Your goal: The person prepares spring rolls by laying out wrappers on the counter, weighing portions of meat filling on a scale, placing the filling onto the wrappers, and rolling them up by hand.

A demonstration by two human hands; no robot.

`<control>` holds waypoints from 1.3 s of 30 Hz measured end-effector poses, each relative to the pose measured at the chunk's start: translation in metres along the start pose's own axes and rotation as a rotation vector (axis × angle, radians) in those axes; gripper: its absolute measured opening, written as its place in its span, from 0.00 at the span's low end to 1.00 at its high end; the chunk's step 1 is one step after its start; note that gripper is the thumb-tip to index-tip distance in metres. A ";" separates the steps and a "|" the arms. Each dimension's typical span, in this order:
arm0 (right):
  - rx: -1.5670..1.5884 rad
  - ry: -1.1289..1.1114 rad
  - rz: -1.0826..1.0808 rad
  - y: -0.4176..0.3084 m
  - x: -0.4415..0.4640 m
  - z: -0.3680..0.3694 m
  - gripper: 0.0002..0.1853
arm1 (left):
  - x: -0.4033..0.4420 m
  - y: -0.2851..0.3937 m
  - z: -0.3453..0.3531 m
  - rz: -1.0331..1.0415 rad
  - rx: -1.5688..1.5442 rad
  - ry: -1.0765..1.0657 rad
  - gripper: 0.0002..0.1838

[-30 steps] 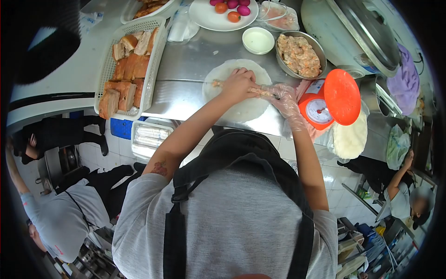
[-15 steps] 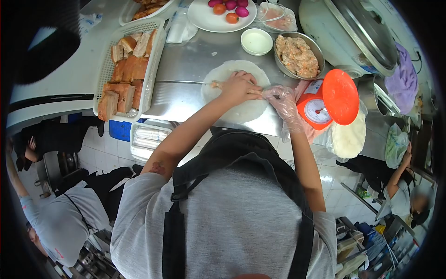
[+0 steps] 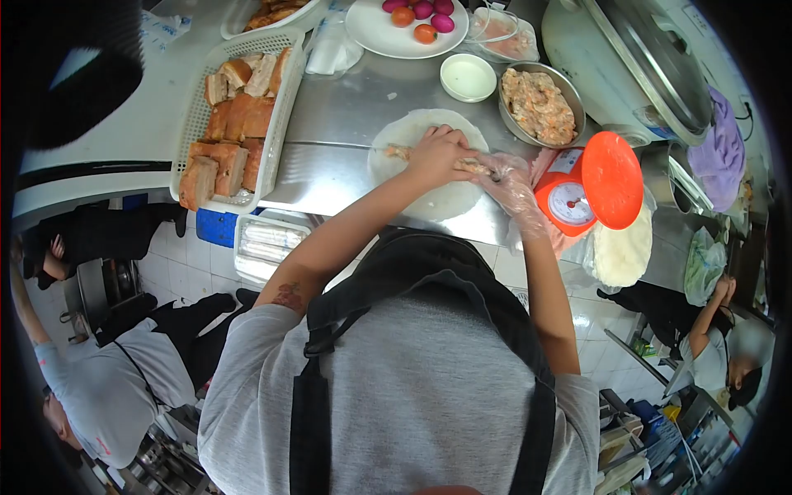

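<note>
A round, thin white wrapper point(image 3: 402, 126) lies flat on the steel worktop. Across it runs a strip of minced meat filling point(image 3: 397, 152), partly hidden by my hands. My bare left hand point(image 3: 441, 155) is over the wrapper, fingers bent and closed over the strip. At the strip's right end, my right hand point(image 3: 510, 183), in a clear plastic glove, has its fingertips pinched against the filling, close to the left fingertips. Beyond them stands a metal bowl of the same mince point(image 3: 540, 106), beside a small bowl with pale contents point(image 3: 468, 77).
An orange kitchen scale point(image 3: 571, 204) stands right of my gloved hand, near a bag of white dough-like material point(image 3: 622, 252). At left is a white basket point(image 3: 276, 124) of roast pork pieces. A white plate point(image 3: 363, 33) holds pink and orange eggs. Co-workers are on both sides.
My fingers have shifted slightly, and more filling now shows between my two hands. The whole view has moved a little, with the worktop things slightly farther right and down.
</note>
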State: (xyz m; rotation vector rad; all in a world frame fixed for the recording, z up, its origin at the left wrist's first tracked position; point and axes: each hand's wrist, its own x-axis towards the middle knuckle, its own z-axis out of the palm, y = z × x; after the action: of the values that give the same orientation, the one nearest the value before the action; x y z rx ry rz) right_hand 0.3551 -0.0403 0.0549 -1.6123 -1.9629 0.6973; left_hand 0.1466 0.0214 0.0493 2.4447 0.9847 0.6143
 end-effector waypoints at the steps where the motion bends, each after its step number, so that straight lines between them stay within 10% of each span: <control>1: -0.041 0.022 0.021 0.002 -0.005 -0.003 0.22 | 0.001 0.001 0.000 0.003 -0.021 0.013 0.22; 6: -0.031 0.014 0.258 0.014 -0.026 -0.004 0.17 | 0.005 0.008 0.011 0.081 -0.160 0.019 0.17; 39: -0.304 0.061 -0.188 -0.017 0.021 0.032 0.20 | -0.026 -0.039 -0.029 0.023 0.088 -0.047 0.17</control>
State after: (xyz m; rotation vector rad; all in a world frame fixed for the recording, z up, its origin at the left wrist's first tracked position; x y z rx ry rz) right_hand 0.3173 -0.0248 0.0436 -1.5653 -2.2222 0.2832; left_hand 0.0934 0.0350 0.0454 2.5381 0.9856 0.5289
